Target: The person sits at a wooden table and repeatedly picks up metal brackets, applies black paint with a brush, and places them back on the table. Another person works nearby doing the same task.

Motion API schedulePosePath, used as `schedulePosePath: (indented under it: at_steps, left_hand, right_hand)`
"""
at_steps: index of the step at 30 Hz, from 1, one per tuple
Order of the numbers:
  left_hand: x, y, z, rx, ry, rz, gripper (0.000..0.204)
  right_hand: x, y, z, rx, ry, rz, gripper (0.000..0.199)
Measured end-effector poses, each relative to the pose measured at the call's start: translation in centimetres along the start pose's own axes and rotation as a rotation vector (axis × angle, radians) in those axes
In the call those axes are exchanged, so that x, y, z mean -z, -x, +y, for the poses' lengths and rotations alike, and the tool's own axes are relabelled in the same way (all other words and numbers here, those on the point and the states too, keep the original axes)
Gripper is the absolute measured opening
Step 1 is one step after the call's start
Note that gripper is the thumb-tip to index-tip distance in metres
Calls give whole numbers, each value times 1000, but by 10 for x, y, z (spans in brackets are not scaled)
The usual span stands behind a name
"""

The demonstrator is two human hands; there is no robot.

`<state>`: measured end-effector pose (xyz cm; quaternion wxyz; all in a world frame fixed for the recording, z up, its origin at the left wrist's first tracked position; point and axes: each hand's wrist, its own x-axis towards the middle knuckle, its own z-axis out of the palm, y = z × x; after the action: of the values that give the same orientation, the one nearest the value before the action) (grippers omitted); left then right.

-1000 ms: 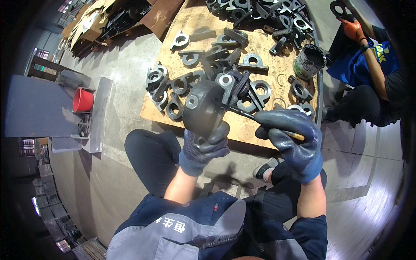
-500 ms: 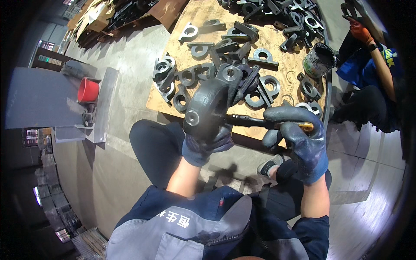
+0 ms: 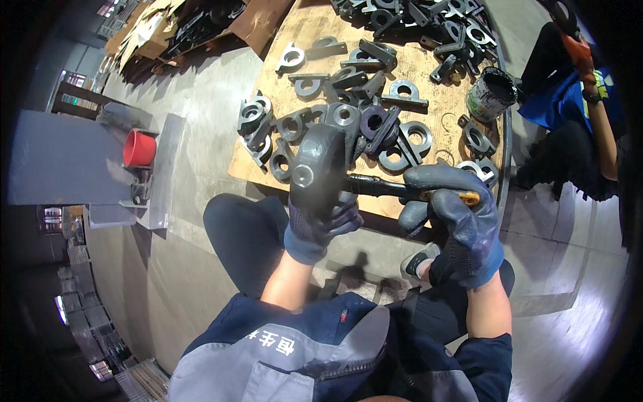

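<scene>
My left hand (image 3: pixel 321 231), in a dark glove, is closed around the lower side of a rounded dark metal bracket (image 3: pixel 316 153) with holes at its ends, held above the near table edge. In my gloved right hand (image 3: pixel 465 224) is a brush (image 3: pixel 378 186), black along its length with a yellow handle end. The brush points left, and its tip meets the right side of the bracket; the bristles are hard to make out. Beyond my hands lie several ring-shaped metal brackets (image 3: pixel 404 95), grey or blackened, on the wooden tabletop (image 3: pixel 288 79).
A paint can (image 3: pixel 487 97) smeared with black stands at the table's right edge. Darker parts (image 3: pixel 408 17) are heaped at the far end. On the right sits another person, with an orange glove (image 3: pixel 577 53). To the left are a red bucket (image 3: pixel 139 149) and a cardboard box (image 3: pixel 258 27).
Both hands keep their hold, with the brush still against the bracket. The view has shifted slightly. The other person's orange-gloved hand has moved a little to the right.
</scene>
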<state>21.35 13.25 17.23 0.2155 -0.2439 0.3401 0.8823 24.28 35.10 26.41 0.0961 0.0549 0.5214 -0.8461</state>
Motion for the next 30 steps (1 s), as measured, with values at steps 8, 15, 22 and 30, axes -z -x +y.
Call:
schedulePosePath:
  at_steps: [8,15,22,30]
  left_hand:
    - [13,-17,0,138,292,-572,61]
    - [0,-6,3,73,130,-287,56]
    - [7,-24,10,54,381,-533,49]
    - [82,-97,58,-197,161,153,46]
  right_hand:
    - [8,-8,9,74,30,36,37]
    - [-1,-14,16,61,-10,159,38]
    - [36,-15,8,125,24,243,40]
    - [101,-29,12,219,-49,252,46]
